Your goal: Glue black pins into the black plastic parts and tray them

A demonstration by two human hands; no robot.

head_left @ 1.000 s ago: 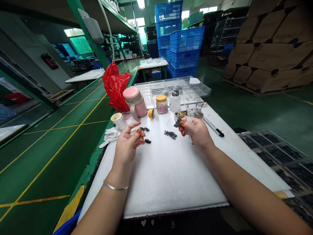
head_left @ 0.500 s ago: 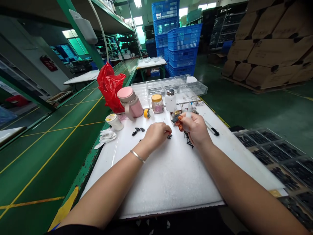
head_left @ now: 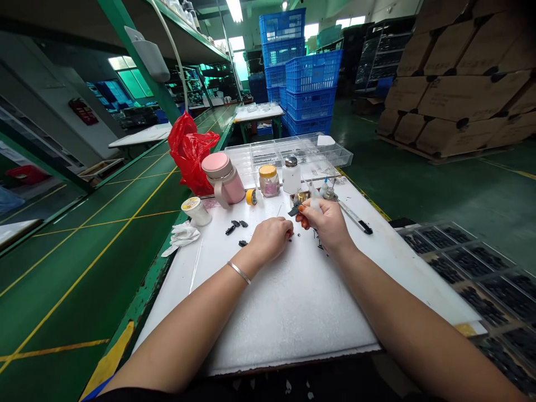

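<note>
My left hand (head_left: 272,237) rests low over the white table mat (head_left: 293,301), its fingers curled together at small black bits; whatever they pinch is hidden. My right hand (head_left: 324,220) is raised a little to the right, closed on a small dark part (head_left: 295,209) between thumb and fingertips. A translucent white bottle (head_left: 315,205) with a blue tip also shows in that hand. Thin black pieces (head_left: 320,243) lie below the right hand. Several black parts (head_left: 237,224) sit on the mat to the left of my left hand.
Behind the hands stand a pink mug (head_left: 224,181), a yellow-lidded jar (head_left: 268,181), a white bottle (head_left: 291,176) and a clear divided tray (head_left: 288,153). White gloves (head_left: 182,237) lie at left, a black-capped pen (head_left: 355,218) at right. Trays of black parts (head_left: 473,273) stand beyond the right edge.
The right hand has moved slightly left and down with the dark part, nearer to the left hand. The left hand has shifted slightly, and the camera view has tilted a little.
</note>
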